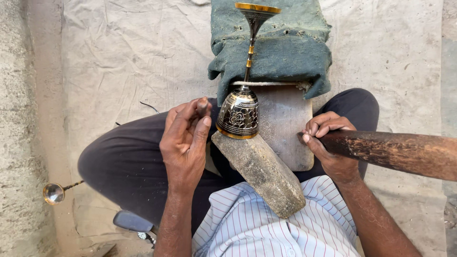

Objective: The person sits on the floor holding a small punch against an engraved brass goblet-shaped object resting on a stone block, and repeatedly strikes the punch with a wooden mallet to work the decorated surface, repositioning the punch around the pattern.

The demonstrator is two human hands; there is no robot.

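Head view: a seated person's lap is seen from above, legs crossed in dark trousers over a pale ground cloth (133,57)
Left hand (184,140): fingers are pinched together on a small dark tool (202,105); its tip is held just beside the vessel
Right hand (328,143): fingers are closed around a thick wooden handle (395,152) that runs off to the right
Brass vessel (239,114): engraved with floral panels; its bowl is propped on a grey stone block (264,173); its thin stem is laid back over a green folded cloth (285,43); whether anything is inside cannot be told
Board (285,128): flat, lying under the vessel
Small brass cup (54,192): on the ground at far left; its shiny hollow shows
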